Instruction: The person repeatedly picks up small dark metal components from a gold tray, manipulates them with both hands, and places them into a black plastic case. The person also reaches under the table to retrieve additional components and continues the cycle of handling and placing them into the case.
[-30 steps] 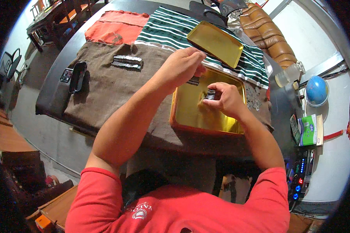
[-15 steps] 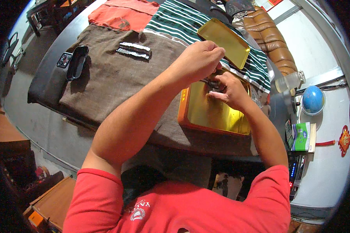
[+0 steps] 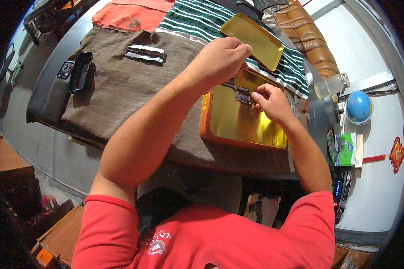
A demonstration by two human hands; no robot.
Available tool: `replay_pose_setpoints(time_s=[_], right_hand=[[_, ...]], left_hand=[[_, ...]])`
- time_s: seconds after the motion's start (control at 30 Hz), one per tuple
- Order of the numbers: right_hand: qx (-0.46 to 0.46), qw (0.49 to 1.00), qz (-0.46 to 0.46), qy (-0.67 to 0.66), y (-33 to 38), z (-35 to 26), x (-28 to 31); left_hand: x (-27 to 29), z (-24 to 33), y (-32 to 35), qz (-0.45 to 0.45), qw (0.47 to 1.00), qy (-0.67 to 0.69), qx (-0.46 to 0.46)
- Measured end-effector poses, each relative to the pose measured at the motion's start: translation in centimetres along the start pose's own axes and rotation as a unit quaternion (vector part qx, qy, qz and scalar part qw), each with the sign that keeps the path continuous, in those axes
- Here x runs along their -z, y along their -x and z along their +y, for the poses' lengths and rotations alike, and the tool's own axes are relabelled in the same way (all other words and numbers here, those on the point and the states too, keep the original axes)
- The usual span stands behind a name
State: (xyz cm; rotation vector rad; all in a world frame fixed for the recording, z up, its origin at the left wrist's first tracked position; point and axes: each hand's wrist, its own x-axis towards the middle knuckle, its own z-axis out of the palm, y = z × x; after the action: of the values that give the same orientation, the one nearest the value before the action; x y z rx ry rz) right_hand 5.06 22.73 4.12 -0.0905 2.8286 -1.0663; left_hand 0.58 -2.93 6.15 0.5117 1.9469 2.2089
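Observation:
An open tin (image 3: 220,121), gold inside with an orange outer wall, sits on the brown cloth before me. Inside it, near its far left part, lies a small bundle of dark grey strips (image 3: 242,94). My right hand (image 3: 272,104) hovers over the tin just right of the strips, fingers loosely bent and apart, nothing visible in them. Above the tin's far left corner is my left hand (image 3: 226,57), its fingers pinched together; the back of the hand hides whatever they hold. The tin's gold lid (image 3: 253,40) lies beyond, on green-and-white striped cloth (image 3: 195,20).
Two white-and-black strips (image 3: 144,53) lie on the brown cloth (image 3: 107,89). Left of them are a phone (image 3: 65,69) and a black case (image 3: 80,71). Red cloth (image 3: 130,15) covers the far left. A glass jar (image 3: 330,85) and blue globe (image 3: 359,106) stand right.
My right hand has come away from the dark strips, moving slightly right and opening. My left hand has shifted a little up and left, still pinched. The whole view has shifted slightly.

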Motion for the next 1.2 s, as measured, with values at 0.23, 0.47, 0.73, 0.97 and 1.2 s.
replay_pose_setpoints(time_s=[0.23,0.47,0.73,0.97,1.2], right_hand=[[-0.112,0.990,-0.037,0.076,-0.8,-2.2,-0.3],[-0.021,0.966,-0.003,0.256,-1.6,-5.1,-1.9],[0.015,0.963,-0.013,0.269,-2.1,-6.2,-2.7],[0.042,0.958,-0.014,0.282,-3.0,-5.5,-2.9],[0.031,0.959,-0.021,0.280,-2.8,-5.5,-2.7]], left_hand=[[0.1,0.0,0.1,-0.006,1.000,-0.010,0.005],[-0.1,-0.1,-0.2,0.016,0.999,0.012,-0.034],[0.2,0.2,-0.1,0.007,1.000,-0.011,-0.014],[0.1,0.0,-0.3,0.015,0.999,-0.035,-0.037],[0.0,-0.3,-0.4,0.017,0.999,-0.028,-0.035]])
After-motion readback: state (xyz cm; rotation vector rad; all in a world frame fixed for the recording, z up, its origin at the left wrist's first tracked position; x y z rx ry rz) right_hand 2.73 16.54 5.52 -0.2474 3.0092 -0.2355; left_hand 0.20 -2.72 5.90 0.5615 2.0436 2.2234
